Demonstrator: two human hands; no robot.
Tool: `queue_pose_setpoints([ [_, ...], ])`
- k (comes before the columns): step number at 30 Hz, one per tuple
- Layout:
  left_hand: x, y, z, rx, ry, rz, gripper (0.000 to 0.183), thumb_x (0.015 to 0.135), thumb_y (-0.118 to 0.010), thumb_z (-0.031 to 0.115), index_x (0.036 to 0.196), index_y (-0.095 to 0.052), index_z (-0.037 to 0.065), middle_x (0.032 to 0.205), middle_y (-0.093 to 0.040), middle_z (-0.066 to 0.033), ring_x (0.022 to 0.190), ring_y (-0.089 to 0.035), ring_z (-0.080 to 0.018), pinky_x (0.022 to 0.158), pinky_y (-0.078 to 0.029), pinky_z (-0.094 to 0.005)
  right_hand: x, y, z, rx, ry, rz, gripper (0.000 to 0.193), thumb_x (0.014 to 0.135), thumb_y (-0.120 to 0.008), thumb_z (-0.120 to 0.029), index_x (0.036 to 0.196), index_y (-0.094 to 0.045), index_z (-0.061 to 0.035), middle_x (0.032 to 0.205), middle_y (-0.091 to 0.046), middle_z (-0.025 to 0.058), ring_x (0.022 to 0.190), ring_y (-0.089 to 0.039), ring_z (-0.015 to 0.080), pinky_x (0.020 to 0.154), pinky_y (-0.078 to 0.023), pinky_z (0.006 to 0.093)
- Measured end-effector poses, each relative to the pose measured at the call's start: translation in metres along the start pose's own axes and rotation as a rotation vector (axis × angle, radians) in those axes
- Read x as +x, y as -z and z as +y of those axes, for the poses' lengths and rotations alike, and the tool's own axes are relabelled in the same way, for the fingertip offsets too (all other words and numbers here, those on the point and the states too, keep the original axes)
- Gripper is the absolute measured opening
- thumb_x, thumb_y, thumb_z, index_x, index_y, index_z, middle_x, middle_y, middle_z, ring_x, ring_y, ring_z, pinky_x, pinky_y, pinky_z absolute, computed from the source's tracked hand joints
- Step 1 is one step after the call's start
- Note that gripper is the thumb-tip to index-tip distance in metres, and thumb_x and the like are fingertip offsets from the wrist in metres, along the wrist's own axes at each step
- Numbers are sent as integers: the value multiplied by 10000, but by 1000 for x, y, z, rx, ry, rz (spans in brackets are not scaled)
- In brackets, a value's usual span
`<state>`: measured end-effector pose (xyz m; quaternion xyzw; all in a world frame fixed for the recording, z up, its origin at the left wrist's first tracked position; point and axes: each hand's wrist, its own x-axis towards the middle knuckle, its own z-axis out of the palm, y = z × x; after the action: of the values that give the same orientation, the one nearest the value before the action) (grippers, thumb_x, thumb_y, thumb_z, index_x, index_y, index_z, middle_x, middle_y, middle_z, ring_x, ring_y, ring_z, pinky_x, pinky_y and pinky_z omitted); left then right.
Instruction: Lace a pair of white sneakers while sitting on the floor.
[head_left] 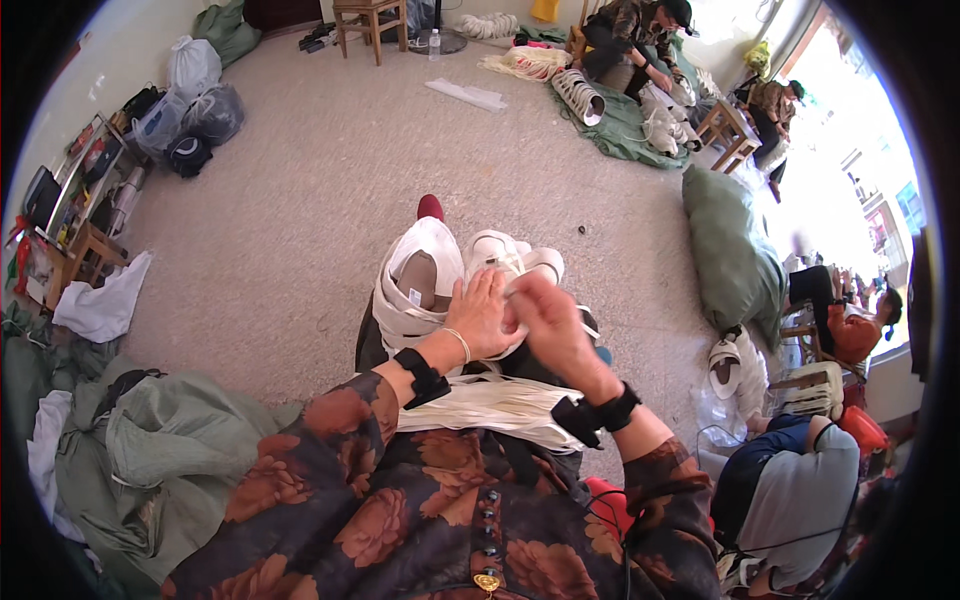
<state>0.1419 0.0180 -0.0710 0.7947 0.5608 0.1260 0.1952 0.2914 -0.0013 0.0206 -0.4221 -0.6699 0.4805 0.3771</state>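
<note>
A pair of white sneakers (497,247) rests at my lap, toes pointing away from me. My left hand (482,315) lies over the nearer part of the pair, its fingers long and close together, its thumb toward the other hand. Close beside it, my right hand (553,320) is pinched on a white shoelace (515,262), slightly blurred; the fingertips are partly hidden. Left of my hands stands a stack of white shoes (392,288), the top one showing a brown insole (416,275). Across my lap lies a bundle of loose white laces (490,408).
Green sacks (180,450) lie at the left, and a full green sack (730,255) stands at the right. People work by a green cloth (615,130) with shoes on it, far right. Another person (800,490) bends at the near right. Plastic bags (205,105) sit far left.
</note>
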Motion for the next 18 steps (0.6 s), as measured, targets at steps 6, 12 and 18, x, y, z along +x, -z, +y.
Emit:
queue_pose_setpoints([
  [6,-3,-9,7,159,-15,29,964,873,-636,521,1509,-218,-71,1568,-250,-279,1478,-234,-392,1162,-220,-595,-47,-67,-144,111,513,-444,221,811,-567,2,1025,-565,-52,856,-599,145,786,-590,375,679,-476,441],
  [12,-4,-5,1,67,-50,50,915,873,-661,473,1462,-256,-99,1530,-290,-296,1451,-270,-409,1142,-254,-586,-62,-78,-178,335,704,-613,230,890,-579,31,1118,-595,13,984,-630,145,861,-628,345,736,-532,396],
  [18,-34,37,12,-451,-501,197,824,815,-770,316,1453,-371,-18,1466,-410,-239,1388,-376,-379,1163,-280,-505,-56,3,-158,240,338,-93,162,992,-538,-85,1112,-579,16,921,-664,139,738,-655,241,715,-536,398],
])
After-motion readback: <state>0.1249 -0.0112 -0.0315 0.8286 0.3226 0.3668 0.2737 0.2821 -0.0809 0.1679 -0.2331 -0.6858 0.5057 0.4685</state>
